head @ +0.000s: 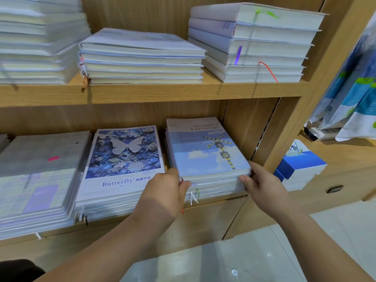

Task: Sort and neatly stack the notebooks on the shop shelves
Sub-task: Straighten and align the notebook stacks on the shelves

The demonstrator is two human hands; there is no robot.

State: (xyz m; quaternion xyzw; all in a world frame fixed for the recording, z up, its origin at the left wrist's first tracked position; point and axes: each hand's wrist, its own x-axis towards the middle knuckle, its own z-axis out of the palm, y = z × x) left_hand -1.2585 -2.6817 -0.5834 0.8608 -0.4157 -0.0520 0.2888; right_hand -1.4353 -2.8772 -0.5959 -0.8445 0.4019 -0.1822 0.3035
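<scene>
A sky-blue notebook stack [205,151] is lying flat at the right end of the lower shelf [219,200] — just beside it, a butterfly-covered stack [124,159] is sitting flat.

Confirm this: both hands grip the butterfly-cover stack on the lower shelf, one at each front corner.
Not right. In the head view the left hand and right hand grip the sky-cover stack, right of the butterfly-cover stack, on the lower shelf, one at each front corner.
</scene>
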